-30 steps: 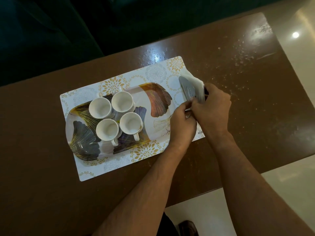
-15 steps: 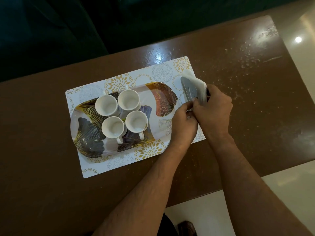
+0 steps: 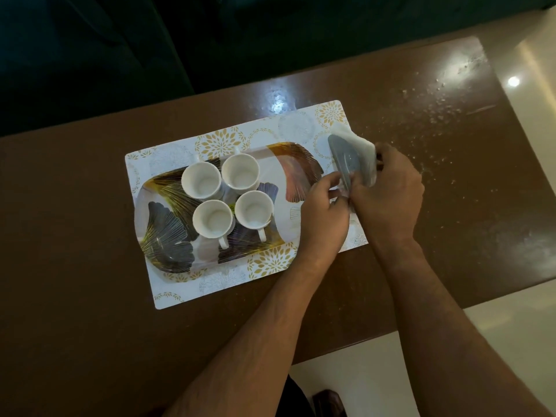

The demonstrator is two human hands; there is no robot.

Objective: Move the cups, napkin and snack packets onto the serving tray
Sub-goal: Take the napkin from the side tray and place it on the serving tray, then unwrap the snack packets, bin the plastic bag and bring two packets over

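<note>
**Packet and napkin hovering at the tray's edge**

I am watching both hands working at the right end of the tray (image 3: 156,203). The right hand (image 3: 388,197) is gripping the white napkin (image 3: 362,149) with a silvery snack packet (image 3: 344,155) against it — the left hand (image 3: 323,212) is pinching the packet's lower end. Over the last second the bundle has barely shifted; it is not yet down. Four cups (image 3: 201,180) are already sitting on the tray, atop the placemat (image 3: 270,263) on the counter (image 3: 75,266).

Four white cups (image 3: 228,200), one tray (image 3: 168,251), one placemat (image 3: 168,296), one napkin (image 3: 365,152), two hands (image 3: 355,209).
</note>
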